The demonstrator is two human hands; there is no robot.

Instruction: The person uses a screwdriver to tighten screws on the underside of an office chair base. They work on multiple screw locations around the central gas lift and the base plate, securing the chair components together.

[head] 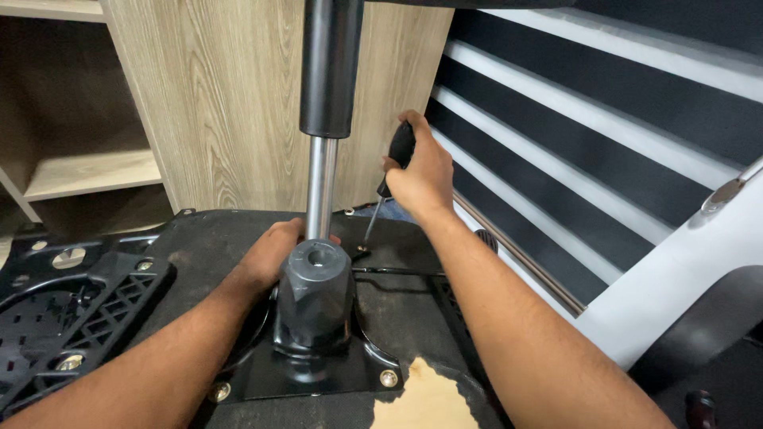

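A pale wooden cabinet panel (214, 95) stood behind, open shelves (87, 171) to its left, and a black-and-white slatted wall (588, 135) ran along the right.

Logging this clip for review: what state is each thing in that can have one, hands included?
Right hand: shut on the screwdriver, which is tilted with its tip down at the plate's far edge.
Left hand: resting against the mechanism housing; its grip is hidden.
Gas cylinder: upright, seated in the housing.
Mounting plate: flat on the seat underside, near corner screws in place.
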